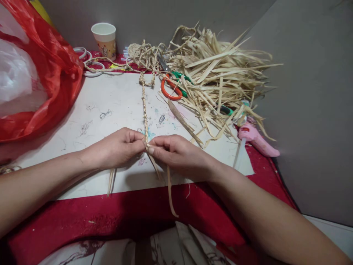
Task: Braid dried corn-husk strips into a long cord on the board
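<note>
A thin straw braid runs down the white board toward me, its far part joining a tangle of braided cord. At its near end, my left hand pinches the braid from the left. My right hand pinches the same spot from the right, thumb and forefinger almost touching the left fingertips. Loose straw strands hang below both hands, one past the board's near edge. The palms and curled fingers hide parts of these strands.
Dry straw is heaped at the back right, with orange-and-green scissors beside it. A pink glue gun lies right. Left is a red plastic bag; behind stands a paper cup. The white board lies on red cloth.
</note>
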The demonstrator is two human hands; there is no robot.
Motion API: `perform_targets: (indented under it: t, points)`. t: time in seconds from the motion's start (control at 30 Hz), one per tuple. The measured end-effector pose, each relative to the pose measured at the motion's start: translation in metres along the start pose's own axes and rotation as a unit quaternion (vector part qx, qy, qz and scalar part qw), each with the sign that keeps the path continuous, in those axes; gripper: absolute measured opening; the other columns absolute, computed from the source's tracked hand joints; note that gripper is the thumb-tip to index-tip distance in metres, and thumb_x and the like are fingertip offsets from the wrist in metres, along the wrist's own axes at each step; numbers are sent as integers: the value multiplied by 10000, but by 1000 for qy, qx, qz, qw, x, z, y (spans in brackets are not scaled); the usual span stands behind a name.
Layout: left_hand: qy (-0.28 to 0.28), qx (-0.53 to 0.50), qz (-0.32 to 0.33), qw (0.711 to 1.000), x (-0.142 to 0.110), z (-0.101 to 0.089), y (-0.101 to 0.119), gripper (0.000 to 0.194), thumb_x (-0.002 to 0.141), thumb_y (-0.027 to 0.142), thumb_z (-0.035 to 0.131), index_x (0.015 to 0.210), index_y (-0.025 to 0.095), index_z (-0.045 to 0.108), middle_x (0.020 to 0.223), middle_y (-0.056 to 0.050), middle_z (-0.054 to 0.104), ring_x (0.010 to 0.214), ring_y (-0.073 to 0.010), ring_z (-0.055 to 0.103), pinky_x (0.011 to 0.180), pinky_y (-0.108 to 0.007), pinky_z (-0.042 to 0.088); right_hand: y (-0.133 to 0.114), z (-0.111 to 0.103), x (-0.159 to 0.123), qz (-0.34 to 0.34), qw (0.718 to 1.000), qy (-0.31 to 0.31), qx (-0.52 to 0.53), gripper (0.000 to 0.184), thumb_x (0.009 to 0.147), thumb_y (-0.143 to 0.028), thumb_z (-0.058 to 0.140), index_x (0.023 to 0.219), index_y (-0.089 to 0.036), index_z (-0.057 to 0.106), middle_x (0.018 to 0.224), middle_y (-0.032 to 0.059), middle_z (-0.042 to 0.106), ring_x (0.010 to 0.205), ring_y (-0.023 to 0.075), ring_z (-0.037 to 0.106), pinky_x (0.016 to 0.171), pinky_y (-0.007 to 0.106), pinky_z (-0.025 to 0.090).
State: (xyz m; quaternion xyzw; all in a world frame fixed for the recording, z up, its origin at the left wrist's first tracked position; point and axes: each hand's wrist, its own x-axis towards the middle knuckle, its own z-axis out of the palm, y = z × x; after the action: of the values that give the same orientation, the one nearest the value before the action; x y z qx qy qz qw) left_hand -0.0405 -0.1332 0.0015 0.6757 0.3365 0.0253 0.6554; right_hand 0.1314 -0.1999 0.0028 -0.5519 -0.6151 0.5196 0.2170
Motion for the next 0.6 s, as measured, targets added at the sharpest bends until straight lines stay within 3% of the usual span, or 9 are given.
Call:
perform_targets:
  t: [0.17,0.4,0.6]
  points:
    - [1,1,-8,1000,0,1,-1,264,830,288,460,595,169,459,501,65,331,436,-48,249,408,-192,195,4,-5,1,31,998,-23,50,271,846,-342,466,643,-162,466,563,-37,372,515,80,312,464,221,232]
    - [16,37,8,999,-1,3,1,208,799,221,445,598,170,455,513,63,333,450,-50,259,424,-185,220,6,-2,4,46,996,18,69,207,806,-275,490,635,-159,486,526,-44,390,476,68,325,445,205,232]
    - [48,124,39,990,-1,6,5,226,798,214,435,581,161,472,540,49,386,496,-60,320,462,-186,272,5,3,6,68,979,38,191,181,762,-210,502,590,-156,483,454,-56,404,401,49,309,401,194,225]
